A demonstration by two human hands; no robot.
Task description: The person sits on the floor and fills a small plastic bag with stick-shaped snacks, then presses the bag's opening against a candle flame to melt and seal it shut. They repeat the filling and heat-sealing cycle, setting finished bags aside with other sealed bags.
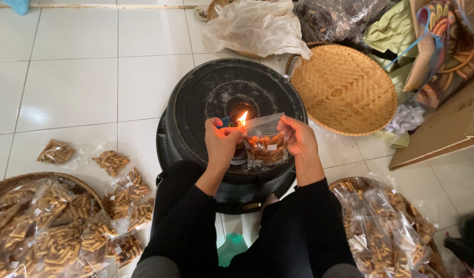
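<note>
Clear plastic snack bag [266,140], one, pinched between both hands over an upturned black bucket [195,103] on the floor. My right hand [297,136] is closed on the bag's right top corner, thumb and fingers clamped. My left hand [221,140] is closed too, gripping the bag's left edge; something blue shows at the thumb, can't tell what. One small flame [242,118] burns at the bag's top edge, right above the bucket's centre recess. Bag holds short brown stick snacks. Filled bags: three lie loose on the white floor tiles [72,82] to my left, e.g. [55,152]; many more are heaped in a basket at lower left [20,180] and spill beside it, too overlapped to count. A second heap sits in a basket at lower right [391,231]. One empty round woven tray [345,87] leans just right of the bucket. One crumpled pale plastic sheet [255,25] lies behind it, with dark bagged stuff and patterned cloth at the top right. My black-sleeved forearms block the bucket's near rim.
</note>
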